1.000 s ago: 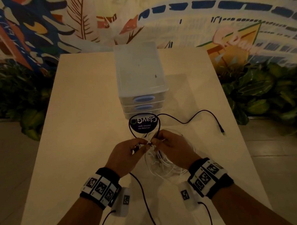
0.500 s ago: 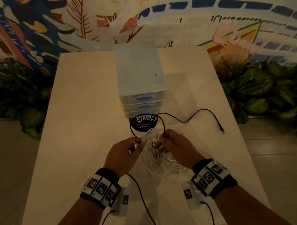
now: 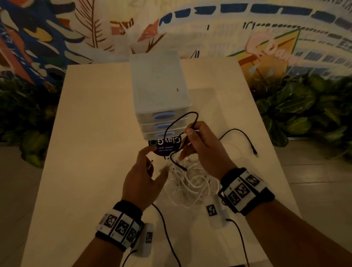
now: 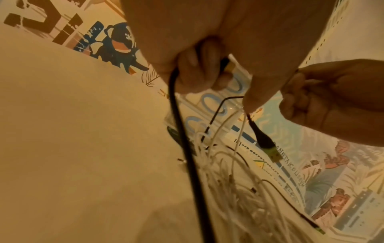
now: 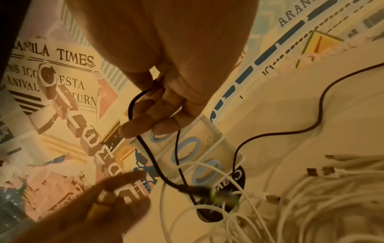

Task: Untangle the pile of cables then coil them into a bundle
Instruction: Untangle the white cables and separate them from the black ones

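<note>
A tangle of white cables (image 3: pixel 191 181) lies on the cream table (image 3: pixel 90 150), between my hands. My right hand (image 3: pixel 191 134) is raised above it and pinches a thin black cable (image 3: pixel 171 125) that arches up in a loop. That cable's plug (image 4: pixel 266 144), with a green tip, dangles just over the pile. Its other end (image 3: pixel 254 153) lies on the table to the right. My left hand (image 3: pixel 157 160) hovers left of the pile. In the left wrist view its fingers (image 4: pixel 197 72) curl round the plug end of a thicker black cable (image 4: pixel 176 106).
A clear plastic drawer unit (image 3: pixel 160 89) with blue handles stands just behind the pile. A dark round label (image 3: pixel 166 148) lies at its foot. Leafy plants (image 3: pixel 303 117) flank the table, and a painted wall is behind.
My right hand has risen from the pile, drawing the thin black cable up into a loop with its plug hanging free. My left hand has drawn slightly back and away from the right.
</note>
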{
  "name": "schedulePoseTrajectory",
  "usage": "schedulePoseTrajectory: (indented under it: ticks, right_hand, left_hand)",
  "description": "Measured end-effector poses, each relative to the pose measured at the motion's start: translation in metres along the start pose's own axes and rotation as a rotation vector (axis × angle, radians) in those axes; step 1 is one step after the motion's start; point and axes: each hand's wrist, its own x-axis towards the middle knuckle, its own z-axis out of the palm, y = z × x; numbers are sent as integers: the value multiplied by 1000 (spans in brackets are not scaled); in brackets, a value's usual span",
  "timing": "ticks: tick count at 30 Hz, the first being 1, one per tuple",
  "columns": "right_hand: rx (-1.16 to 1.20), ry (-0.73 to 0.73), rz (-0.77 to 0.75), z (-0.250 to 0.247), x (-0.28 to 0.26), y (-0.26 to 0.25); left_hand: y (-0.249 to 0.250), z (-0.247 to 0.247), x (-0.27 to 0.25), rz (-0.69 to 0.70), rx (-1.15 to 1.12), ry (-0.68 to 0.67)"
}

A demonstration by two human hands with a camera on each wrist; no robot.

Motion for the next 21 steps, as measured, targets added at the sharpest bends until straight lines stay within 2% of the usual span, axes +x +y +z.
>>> schedulePoseTrajectory:
  ticks: [2,5,6,11,14,17,21]
  right_hand:
    - [17,-52,10,1,-4,1]
    - [89,-146,30,1,-14,6]
    - [116,-165,34,0,-17,7]
    - [129,-117,113,-16,-31,30]
    - [-36,-165,84,-12,-41,46]
    - [-305,-164,10,-9,-33,42]
    - [-423,66,3,-42,9,46]
  left_hand:
    - [11,-5,-2,64,-42,-17]
    - [20,-4,-4,206,141,-242]
    - [19,-3,-5,230,173,-277]
    - [34,-19,-11,215,37,-240]
    - [58,-38,-10,226,-114,-218]
    - [79,-61,-7,275,-231,-178]
    - [86,-86,-7,287,-295,-95]
